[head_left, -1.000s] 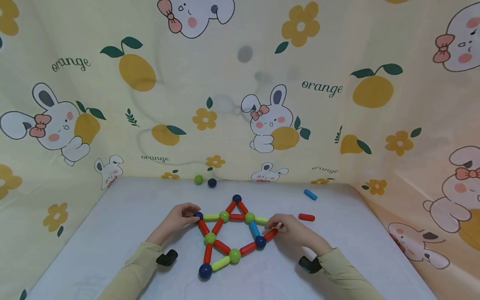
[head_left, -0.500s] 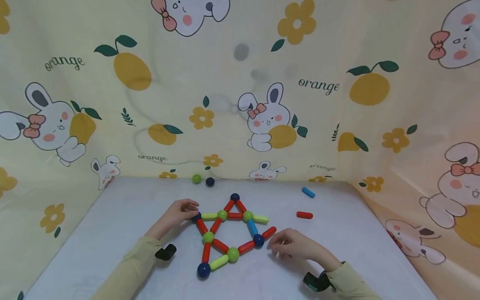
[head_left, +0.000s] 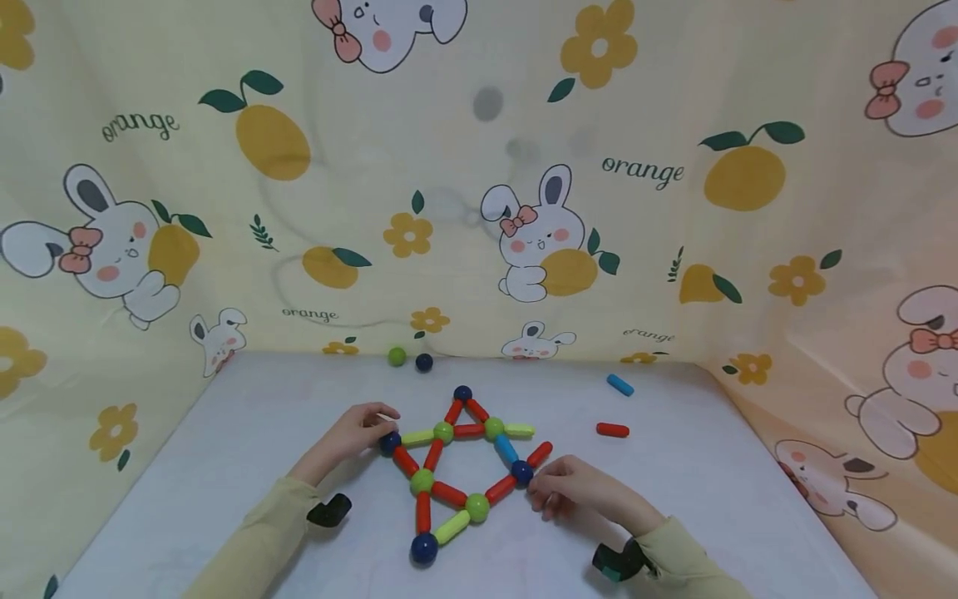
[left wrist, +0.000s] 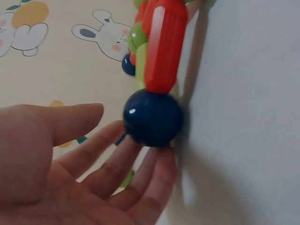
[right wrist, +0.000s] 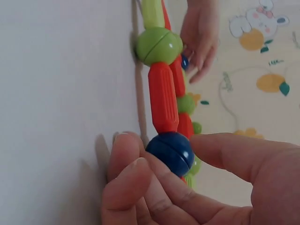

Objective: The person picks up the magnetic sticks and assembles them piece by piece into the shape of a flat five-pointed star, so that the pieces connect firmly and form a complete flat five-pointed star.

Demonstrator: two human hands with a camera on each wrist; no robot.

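A flat star-like figure of rods and balls lies on the white table (head_left: 224, 466). My left hand (head_left: 352, 438) is at its left corner. In the left wrist view, its extended fingers touch a dark blue ball (left wrist: 153, 118) from beneath, while the thumb stands apart from it. My right hand (head_left: 584, 489) pinches another dark blue ball (right wrist: 171, 153) at the right of the figure between thumb and fingers. From that ball run red rods (right wrist: 163, 97) and a blue rod (head_left: 506, 450). A red rod (head_left: 540, 453) and a yellow-green rod (head_left: 520, 430) point right with free ends.
A loose red rod (head_left: 613, 430) and a loose blue rod (head_left: 619, 384) lie at the back right. Near the back edge sit a green ball (head_left: 397, 357) and a dark blue ball (head_left: 424, 363). A patterned cloth (head_left: 449, 166) hangs behind the table.
My right hand has left the free rod ends and now holds the dark blue ball at the right. The figure has turned slightly counterclockwise. My left hand stays by the left corner.
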